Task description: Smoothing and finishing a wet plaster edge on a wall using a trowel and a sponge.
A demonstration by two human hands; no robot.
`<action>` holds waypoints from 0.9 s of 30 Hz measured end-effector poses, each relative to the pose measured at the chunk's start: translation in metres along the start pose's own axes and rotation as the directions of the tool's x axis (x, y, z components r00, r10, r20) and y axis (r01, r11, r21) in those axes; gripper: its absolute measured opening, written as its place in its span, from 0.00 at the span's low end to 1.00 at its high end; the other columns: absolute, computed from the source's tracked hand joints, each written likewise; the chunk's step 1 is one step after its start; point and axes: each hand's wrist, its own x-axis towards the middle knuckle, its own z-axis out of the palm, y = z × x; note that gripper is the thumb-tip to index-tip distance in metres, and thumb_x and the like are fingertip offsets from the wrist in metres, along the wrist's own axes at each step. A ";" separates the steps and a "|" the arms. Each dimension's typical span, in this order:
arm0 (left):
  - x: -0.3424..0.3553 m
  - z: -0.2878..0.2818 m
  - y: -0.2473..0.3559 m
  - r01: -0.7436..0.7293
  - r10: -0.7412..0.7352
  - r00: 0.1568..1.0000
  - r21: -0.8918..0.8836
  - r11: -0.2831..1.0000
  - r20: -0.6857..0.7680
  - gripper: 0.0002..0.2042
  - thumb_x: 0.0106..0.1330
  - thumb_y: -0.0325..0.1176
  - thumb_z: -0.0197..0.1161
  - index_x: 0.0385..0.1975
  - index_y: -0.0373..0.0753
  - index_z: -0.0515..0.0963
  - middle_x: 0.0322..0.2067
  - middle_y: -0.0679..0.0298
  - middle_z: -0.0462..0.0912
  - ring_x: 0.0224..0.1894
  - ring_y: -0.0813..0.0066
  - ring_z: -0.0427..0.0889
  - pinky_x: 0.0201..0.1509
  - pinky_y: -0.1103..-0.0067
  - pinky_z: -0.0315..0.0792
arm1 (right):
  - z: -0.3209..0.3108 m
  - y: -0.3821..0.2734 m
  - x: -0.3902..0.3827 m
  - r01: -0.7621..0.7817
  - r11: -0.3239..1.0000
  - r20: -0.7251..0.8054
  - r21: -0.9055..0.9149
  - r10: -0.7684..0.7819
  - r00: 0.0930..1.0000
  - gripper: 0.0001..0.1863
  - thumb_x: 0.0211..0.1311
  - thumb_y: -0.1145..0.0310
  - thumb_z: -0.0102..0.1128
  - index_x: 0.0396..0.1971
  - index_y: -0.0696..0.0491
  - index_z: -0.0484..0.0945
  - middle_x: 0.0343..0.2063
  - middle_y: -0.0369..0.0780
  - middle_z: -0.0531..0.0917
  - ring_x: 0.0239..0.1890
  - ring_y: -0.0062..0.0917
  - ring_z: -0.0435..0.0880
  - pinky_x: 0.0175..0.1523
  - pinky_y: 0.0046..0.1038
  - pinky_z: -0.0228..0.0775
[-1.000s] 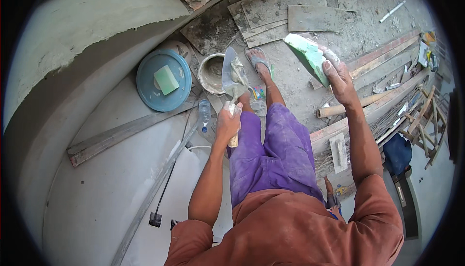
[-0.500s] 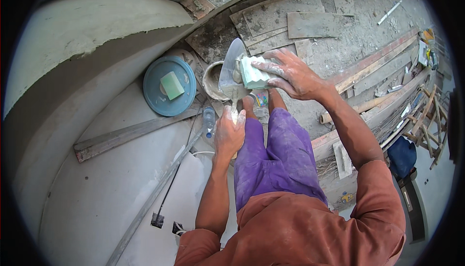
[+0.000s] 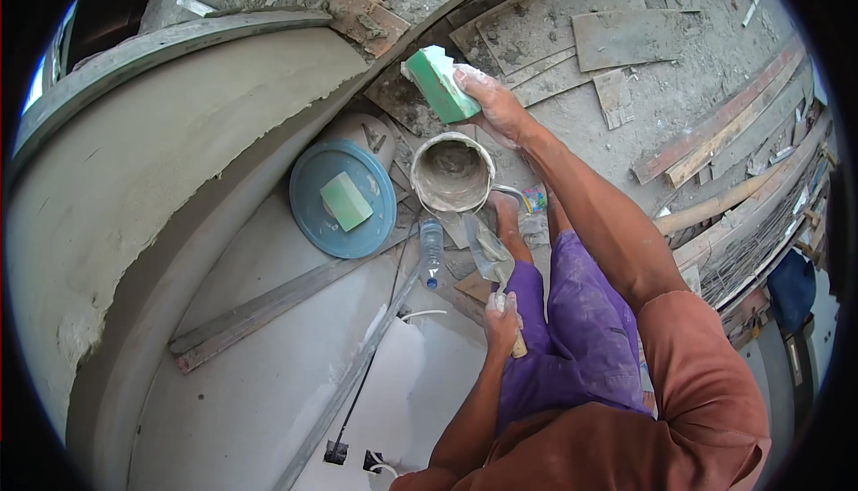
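My right hand (image 3: 494, 109) grips a green foam block (image 3: 441, 89) with a pale, paste-smeared side, held out at arm's length above and beyond the bucket. In my left hand (image 3: 502, 323) is a trowel (image 3: 490, 254) by its wooden handle, near my left thigh; grey plaster clings to its blade. Between the two hands stands a round bucket (image 3: 487, 172), its inside coated with grey residue. Left of it, a second green block (image 3: 347, 202) lies on a round blue lid (image 3: 308, 216).
A plastic bottle (image 3: 431, 248) stands beside the bucket. A wooden plank (image 3: 259, 293) and a long metal bar (image 3: 344, 397) lie at left. The curved plastered wall (image 3: 188, 125) rises at far left. Flat boards (image 3: 626, 40) litter the dusty floor, with timber (image 3: 733, 116) at right.
My right hand has moved the block away from the trowel, out past the bucket, and turned it. My left hand has drawn the trowel back toward my legs. The view has shifted left.
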 end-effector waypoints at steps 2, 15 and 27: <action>0.013 0.004 -0.005 0.040 -0.040 0.999 -0.001 0.999 0.001 0.09 0.72 0.35 0.59 0.33 0.38 0.69 0.19 0.69 0.71 0.15 0.81 0.71 0.15 0.79 0.67 | 0.008 0.020 0.030 0.000 1.000 0.002 -0.003 0.000 1.000 0.25 0.73 0.53 0.52 0.62 0.53 0.70 0.46 0.36 0.79 0.42 0.18 0.77 0.45 0.24 0.73; 0.032 0.007 -0.006 0.122 -0.106 0.991 -0.215 0.969 0.084 0.09 0.73 0.33 0.58 0.33 0.36 0.69 0.19 0.67 0.70 0.14 0.79 0.72 0.16 0.79 0.69 | 0.021 0.077 0.087 0.259 0.845 -0.057 -0.468 -0.322 0.945 0.27 0.68 0.56 0.59 0.64 0.51 0.70 0.51 0.46 0.76 0.52 0.32 0.77 0.59 0.32 0.68; 0.037 -0.001 -0.002 0.133 -0.110 0.987 -0.205 0.970 0.121 0.08 0.73 0.32 0.57 0.34 0.36 0.69 0.18 0.68 0.69 0.14 0.79 0.72 0.16 0.79 0.70 | 0.036 0.081 0.084 0.319 0.688 -0.058 -0.652 -0.465 0.883 0.29 0.66 0.56 0.59 0.64 0.51 0.70 0.49 0.47 0.73 0.53 0.41 0.76 0.60 0.36 0.66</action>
